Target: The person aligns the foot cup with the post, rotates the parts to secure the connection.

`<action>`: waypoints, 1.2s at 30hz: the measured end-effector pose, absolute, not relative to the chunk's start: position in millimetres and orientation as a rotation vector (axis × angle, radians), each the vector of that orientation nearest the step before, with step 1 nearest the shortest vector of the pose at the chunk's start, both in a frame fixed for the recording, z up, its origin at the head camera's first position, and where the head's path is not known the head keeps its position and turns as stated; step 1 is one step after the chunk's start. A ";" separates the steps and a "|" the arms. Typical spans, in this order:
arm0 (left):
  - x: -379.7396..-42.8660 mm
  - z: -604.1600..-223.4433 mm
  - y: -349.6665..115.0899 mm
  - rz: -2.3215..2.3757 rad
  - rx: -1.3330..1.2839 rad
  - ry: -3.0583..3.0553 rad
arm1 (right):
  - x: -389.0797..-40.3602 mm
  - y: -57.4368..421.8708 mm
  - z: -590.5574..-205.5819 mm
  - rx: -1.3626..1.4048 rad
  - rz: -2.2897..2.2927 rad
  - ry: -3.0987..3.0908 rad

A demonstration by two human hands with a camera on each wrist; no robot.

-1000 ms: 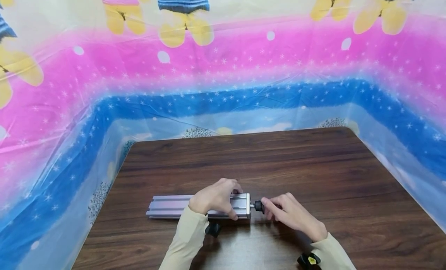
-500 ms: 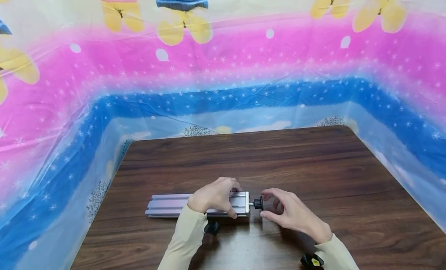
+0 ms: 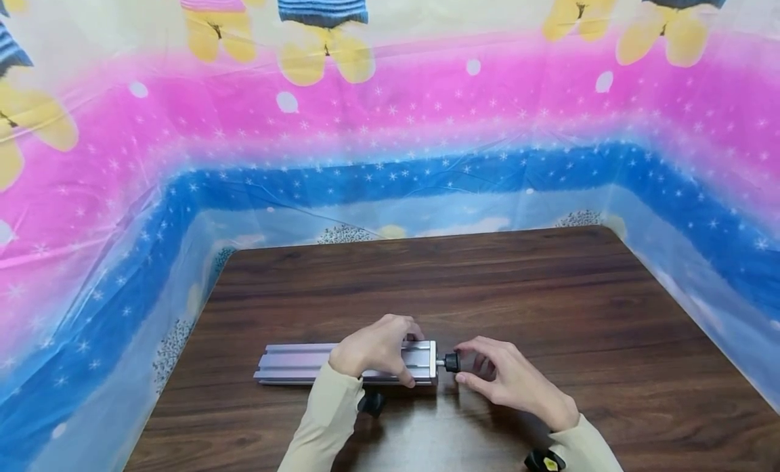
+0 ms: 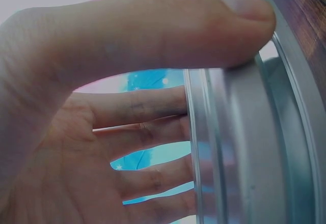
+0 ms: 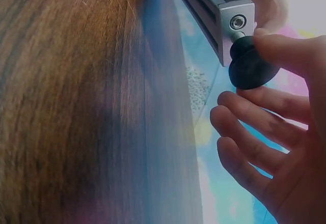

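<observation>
A silver aluminium profile [image 3: 298, 361] with grooves lies lengthwise on the table. My left hand [image 3: 374, 347] grips it near its right end, the thumb on the near side and the fingers on the far side. In the left wrist view the thumb [image 4: 229, 30] presses on the grooved metal. From the profile's end plate [image 5: 238, 43] a black levelling foot [image 5: 252, 68] sticks out on a short threaded stem. My right hand [image 3: 512, 374] holds the foot's rim between thumb and index finger. The other right fingers [image 5: 244, 155] are bent loosely below and apart from it.
Dark wood-grain table [image 3: 426, 282] lies under the work. A pink and blue printed sheet [image 3: 390, 126] hangs behind and around it. Black wrist devices sit at both sleeves, the right one [image 3: 544, 460] with a yellow mark.
A second ago the right thumb and fingers were closed together on the foot. They then spread apart, and now lie either side of its rim. The left hand and profile stay put.
</observation>
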State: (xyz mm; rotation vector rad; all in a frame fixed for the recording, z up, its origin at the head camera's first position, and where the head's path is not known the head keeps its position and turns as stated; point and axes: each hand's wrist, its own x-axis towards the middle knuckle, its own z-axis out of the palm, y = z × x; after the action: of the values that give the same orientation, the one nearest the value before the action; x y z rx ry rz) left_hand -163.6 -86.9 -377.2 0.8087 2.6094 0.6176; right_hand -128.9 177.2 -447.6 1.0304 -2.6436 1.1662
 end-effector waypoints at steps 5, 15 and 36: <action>-163.5 -377.8 -86.2 0.625 0.825 2.604 | -130.8 175.7 -448.5 1.012 1.150 -2.676; -165.4 -377.2 -86.0 0.608 0.846 2.605 | -135.3 170.8 -448.6 0.955 1.112 -2.730; -167.2 -378.5 -87.3 0.612 0.842 2.589 | -128.9 174.8 -449.6 0.989 1.244 -2.687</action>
State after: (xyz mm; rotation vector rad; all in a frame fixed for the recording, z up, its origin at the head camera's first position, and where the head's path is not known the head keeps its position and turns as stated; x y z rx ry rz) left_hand -167.2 -87.3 -378.5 0.8417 2.5887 0.6119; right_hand -128.9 174.8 -449.6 0.9886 -2.6868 1.2442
